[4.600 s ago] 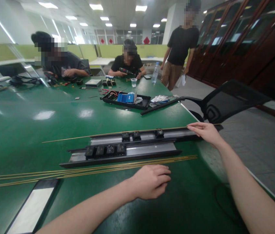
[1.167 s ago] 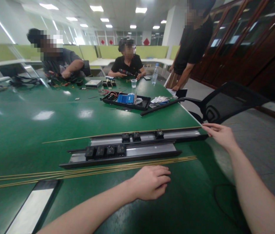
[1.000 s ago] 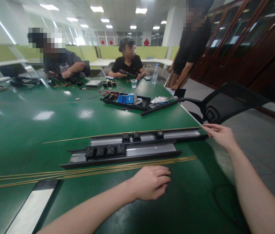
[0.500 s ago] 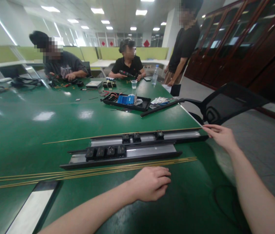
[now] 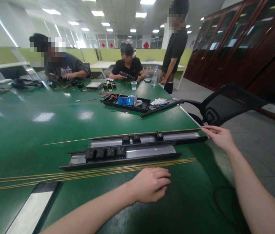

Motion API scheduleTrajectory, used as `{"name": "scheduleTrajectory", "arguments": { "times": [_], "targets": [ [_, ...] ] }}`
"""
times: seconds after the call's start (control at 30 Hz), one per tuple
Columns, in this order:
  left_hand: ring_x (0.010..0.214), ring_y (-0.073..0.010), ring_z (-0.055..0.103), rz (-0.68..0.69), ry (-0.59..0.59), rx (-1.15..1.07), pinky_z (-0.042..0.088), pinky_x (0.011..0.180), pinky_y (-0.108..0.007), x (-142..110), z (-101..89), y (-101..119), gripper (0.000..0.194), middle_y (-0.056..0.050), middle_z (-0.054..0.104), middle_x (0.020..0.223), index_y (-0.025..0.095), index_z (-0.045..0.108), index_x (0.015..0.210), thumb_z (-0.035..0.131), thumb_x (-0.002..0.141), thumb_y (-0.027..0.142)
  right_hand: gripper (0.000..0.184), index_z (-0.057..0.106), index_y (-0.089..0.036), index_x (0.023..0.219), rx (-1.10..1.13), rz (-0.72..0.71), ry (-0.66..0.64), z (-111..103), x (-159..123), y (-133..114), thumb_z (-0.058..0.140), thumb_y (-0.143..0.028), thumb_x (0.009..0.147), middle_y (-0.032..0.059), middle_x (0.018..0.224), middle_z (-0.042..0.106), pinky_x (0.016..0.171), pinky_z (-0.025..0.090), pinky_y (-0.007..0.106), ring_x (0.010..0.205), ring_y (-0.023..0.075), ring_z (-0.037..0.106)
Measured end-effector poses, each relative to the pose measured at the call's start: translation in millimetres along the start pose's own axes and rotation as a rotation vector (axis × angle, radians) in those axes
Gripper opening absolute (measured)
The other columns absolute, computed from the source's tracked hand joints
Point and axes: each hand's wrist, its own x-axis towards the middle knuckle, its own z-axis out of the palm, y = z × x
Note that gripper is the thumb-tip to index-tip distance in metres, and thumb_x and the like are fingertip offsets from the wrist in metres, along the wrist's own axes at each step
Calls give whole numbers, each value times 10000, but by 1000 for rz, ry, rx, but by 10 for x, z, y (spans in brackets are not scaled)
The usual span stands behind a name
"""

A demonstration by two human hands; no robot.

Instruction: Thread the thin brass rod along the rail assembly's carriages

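My right hand [image 5: 217,134] pinches the right end of a thin brass rod [image 5: 66,141], which runs along the back edge of the farther black-and-silver rail [image 5: 144,138]. Three small black blocks [image 5: 136,138] sit spaced apart in that rail. In front lies a second, nearer rail [image 5: 149,150], holding several black blocks [image 5: 100,153] side by side. My left hand [image 5: 153,183] rests palm down on the green table, fingers loosely bent and slightly apart, with nothing visible in it. Just beyond it lie several loose brass rods [image 5: 90,172].
A white-and-black flat bar [image 5: 33,204] lies at the near left. Farther back are a black tray [image 5: 143,104] with blue parts, gloves [image 5: 160,103], a long black strip [image 5: 160,110], a cup [image 5: 133,85] and a bottle [image 5: 155,77]. An office chair [image 5: 232,102] stands right; three people are beyond.
My right hand has shifted very slightly left with the rod end. My left hand stays put. In the background, the standing person has moved left and the seated person in the middle has lowered their head.
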Motion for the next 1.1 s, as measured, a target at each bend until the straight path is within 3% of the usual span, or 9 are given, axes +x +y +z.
{"name": "scheduleTrajectory", "arguments": {
  "times": [0.43,0.67,0.83,1.1],
  "targets": [
    [1303,-216,595,3,5,-9,480,1129,-322,4,9,-2,286,-95,672,1315,136,672,1163,493,961,232,653,784,-83,1067,11,0,-23,29,-69,-178,788,-597,665,23,580,584,590,379,309,584,144,472],
    [1303,-214,596,-1,8,-22,482,1130,-326,9,6,0,285,-97,673,1312,145,668,1168,492,959,226,674,784,-85,1025,-36,-35,-178,134,-129,-424,768,-662,677,-2,489,554,534,366,282,498,129,463],
    [1315,-210,586,-1,7,-29,485,1125,-329,11,4,-2,282,-100,672,1313,148,664,1170,492,960,227,650,779,-103,1068,-57,-93,-423,403,-241,-651,740,-656,728,-7,471,573,517,355,270,453,117,462],
    [1309,-209,589,3,1,-22,473,1134,-319,8,-3,-3,279,-98,672,1309,139,666,1164,495,961,225,594,764,-109,1093,126,-128,-549,926,-515,-970,721,-609,775,-9,473,590,506,365,260,434,114,477]
  ]
}}
